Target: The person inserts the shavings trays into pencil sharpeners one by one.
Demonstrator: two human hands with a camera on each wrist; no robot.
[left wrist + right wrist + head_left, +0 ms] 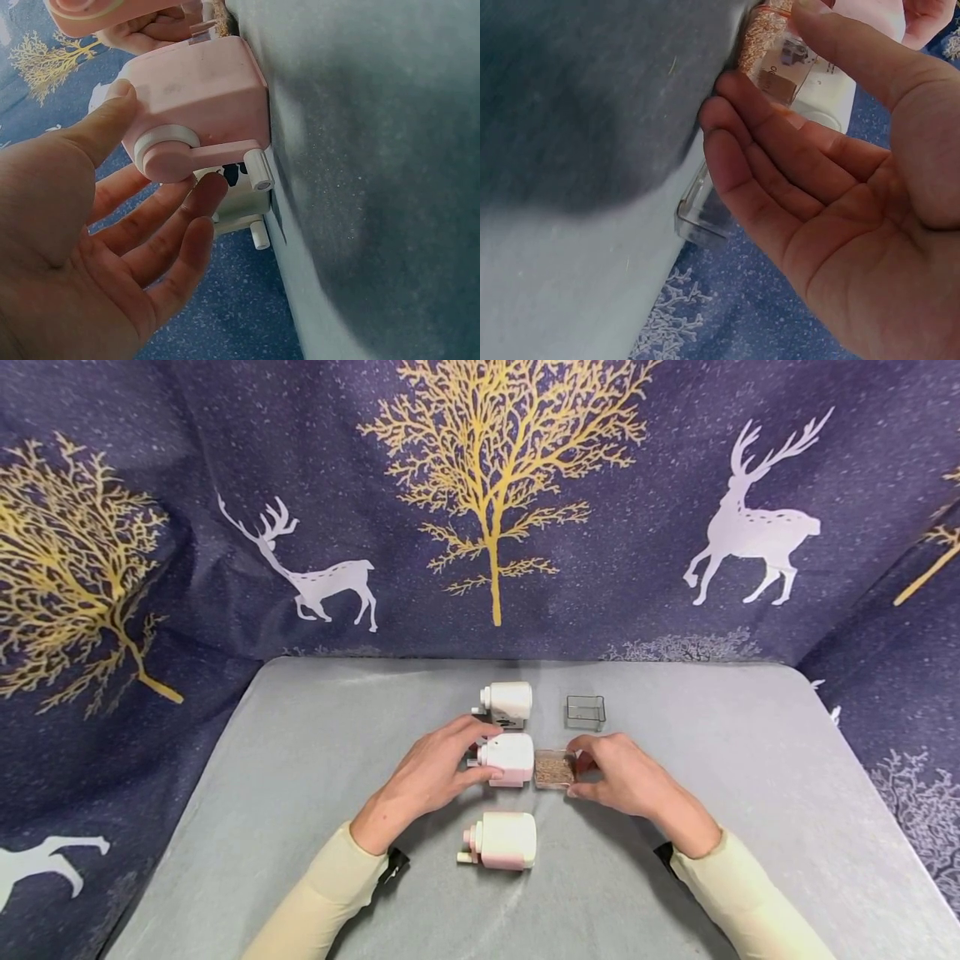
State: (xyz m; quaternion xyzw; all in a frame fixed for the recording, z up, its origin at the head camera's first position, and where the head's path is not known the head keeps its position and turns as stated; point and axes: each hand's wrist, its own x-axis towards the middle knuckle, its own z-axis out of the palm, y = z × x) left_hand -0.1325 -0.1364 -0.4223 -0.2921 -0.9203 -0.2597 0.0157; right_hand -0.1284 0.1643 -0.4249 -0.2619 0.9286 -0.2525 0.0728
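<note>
Steadying the middle pink sharpener (508, 757) on the grey table (300, 793), left hand (435, 770) with thumb and fingers curled around its crank end; right hand (626, 774) pinching the shavings-filled clear drawer (554, 768) touching its other side, between two more sharpeners (507, 702) and near an empty clear box (585, 712).

Head view is bright and evenly lit, seems to come from above, so only soft shadows sit under the hands and forearms on the grey tablecloth (300, 793). The backdrop curtain (480, 485) bows at the edges, typical wide-angle warp. Both wrist views are dimmer, with a big murky shadow patch across the tablecloth. Palms up close go soft and a bit blurry. No harsh glare anywhere.
</note>
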